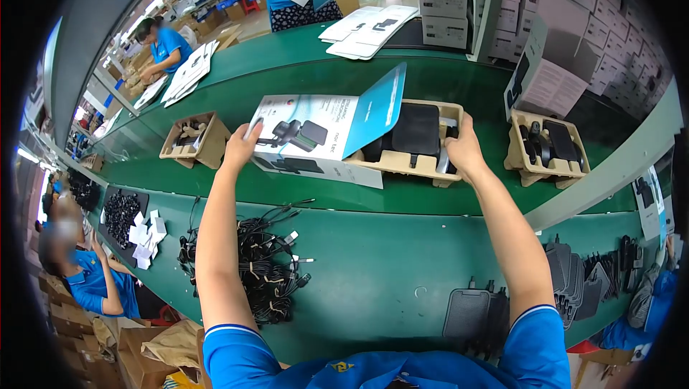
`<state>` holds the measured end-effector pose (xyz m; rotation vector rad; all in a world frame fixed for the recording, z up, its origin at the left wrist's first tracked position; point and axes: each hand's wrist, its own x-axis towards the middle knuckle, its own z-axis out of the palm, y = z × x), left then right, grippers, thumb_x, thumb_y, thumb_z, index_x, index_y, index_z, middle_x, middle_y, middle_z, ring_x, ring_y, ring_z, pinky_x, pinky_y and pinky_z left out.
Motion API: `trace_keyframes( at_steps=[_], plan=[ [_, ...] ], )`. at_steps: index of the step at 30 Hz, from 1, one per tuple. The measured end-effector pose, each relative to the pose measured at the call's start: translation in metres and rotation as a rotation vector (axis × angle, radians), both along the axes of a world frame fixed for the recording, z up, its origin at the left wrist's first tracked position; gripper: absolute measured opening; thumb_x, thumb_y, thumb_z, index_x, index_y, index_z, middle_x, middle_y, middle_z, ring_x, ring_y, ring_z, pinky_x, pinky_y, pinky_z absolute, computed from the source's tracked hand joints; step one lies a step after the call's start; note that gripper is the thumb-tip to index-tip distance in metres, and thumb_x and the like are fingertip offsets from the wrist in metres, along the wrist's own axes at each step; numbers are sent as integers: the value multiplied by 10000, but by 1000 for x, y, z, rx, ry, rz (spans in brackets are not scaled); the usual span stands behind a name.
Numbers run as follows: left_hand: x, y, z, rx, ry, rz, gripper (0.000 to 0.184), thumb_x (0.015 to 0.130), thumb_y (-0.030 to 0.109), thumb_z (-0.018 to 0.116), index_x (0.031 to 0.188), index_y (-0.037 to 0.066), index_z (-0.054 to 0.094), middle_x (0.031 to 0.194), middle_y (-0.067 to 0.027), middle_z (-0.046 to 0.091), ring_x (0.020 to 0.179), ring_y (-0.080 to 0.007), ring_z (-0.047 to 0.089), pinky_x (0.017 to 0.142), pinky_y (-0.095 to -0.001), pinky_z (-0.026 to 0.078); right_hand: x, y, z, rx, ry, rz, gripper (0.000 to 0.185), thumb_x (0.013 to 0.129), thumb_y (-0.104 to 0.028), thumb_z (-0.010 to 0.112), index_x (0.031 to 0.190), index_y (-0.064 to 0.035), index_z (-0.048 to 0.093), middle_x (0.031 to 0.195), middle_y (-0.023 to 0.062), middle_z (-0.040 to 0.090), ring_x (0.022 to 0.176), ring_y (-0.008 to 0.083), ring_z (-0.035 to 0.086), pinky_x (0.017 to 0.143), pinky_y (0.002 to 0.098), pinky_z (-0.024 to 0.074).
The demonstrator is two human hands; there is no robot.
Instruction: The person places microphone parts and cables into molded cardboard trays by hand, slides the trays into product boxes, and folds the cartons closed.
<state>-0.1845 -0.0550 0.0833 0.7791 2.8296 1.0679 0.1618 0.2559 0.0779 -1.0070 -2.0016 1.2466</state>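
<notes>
My left hand (242, 146) is closed on the left end of a white and blue printed box (316, 113), which lies on its side with its blue flap (384, 105) raised. Out of the box's open right end sticks a brown molded pulp tray (451, 114), part of it hidden inside. A flat black device (416, 129) and smaller parts sit in this tray. My right hand (464, 148) grips the tray's right end, thumb over the edge. Both hands are above the green conveyor belt.
Filled pulp trays stand left (208, 146) and right (520, 161) on the belt. An open box (552, 66) stands behind the right tray. Bundled black cables (265, 267) and flat black devices (466, 313) lie nearer me. A slanted post (610, 163) rises at right. Co-workers are around.
</notes>
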Motion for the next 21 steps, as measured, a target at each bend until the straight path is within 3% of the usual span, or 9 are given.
trace_keyframes(
  at_steps=[3, 7, 10, 11, 14, 17, 20, 21],
  plan=[
    [-10, 3, -5, -9, 7, 2, 737, 802, 585, 557, 1218, -23, 532, 1184, -247, 563, 1143, -349, 523, 960, -369, 396, -10, 16, 7, 58, 14, 99, 633, 737, 69, 442, 1345, 3, 278, 1191, 248, 518, 1102, 348, 535, 909, 365, 431],
    [-9, 12, -3, -40, 21, 37, 739, 804, 582, 555, 1220, -28, 530, 1207, -245, 550, 1166, -344, 507, 971, -358, 387, -4, 21, -4, -335, 192, 14, 557, 716, 107, 465, 1262, 26, 393, 1088, 168, 551, 938, 244, 579, 801, 335, 477],
    [-15, 10, -5, -17, -83, -10, 731, 802, 579, 557, 1226, -16, 530, 1213, -243, 548, 1156, -334, 517, 987, -349, 369, 10, 14, -4, -474, 336, 22, 551, 718, 115, 466, 1258, 31, 397, 1062, 160, 562, 917, 237, 586, 785, 339, 484],
    [-15, 9, -4, -32, -83, -32, 701, 808, 574, 561, 1234, 17, 533, 1169, -211, 581, 1084, -308, 565, 903, -382, 453, 13, 11, -1, -487, 349, 13, 530, 720, 120, 469, 1239, 31, 411, 1037, 152, 569, 897, 233, 588, 780, 346, 487],
    [2, 13, 9, 48, -266, 16, 675, 815, 573, 564, 1235, 46, 531, 1092, -163, 612, 979, -262, 603, 727, -386, 539, 21, 14, 0, -621, 407, -51, 519, 702, 127, 446, 1211, 32, 423, 1044, 159, 562, 905, 244, 596, 791, 360, 487],
    [5, 12, 9, 82, -269, 2, 650, 833, 562, 556, 1237, 54, 521, 1031, -128, 619, 895, -223, 612, 586, -353, 556, 22, 3, 11, -568, 462, -109, 555, 705, 111, 441, 1251, 34, 379, 1081, 185, 553, 959, 283, 588, 827, 370, 470],
    [10, 24, 9, 16, -190, -50, 622, 847, 541, 554, 1231, 52, 524, 1026, -125, 622, 865, -219, 616, 598, -335, 555, 2, 6, -3, -186, 257, -159, 584, 721, 90, 447, 1290, 33, 326, 1118, 220, 539, 1019, 318, 566, 866, 370, 448],
    [7, 24, 7, 14, -186, -47, 613, 851, 535, 553, 1228, 52, 527, 1024, -125, 622, 858, -218, 617, 593, -335, 554, 4, 9, -4, -184, 233, -126, 597, 742, 67, 456, 1315, 20, 292, 1138, 245, 527, 1055, 334, 546, 898, 360, 426]
  ],
)
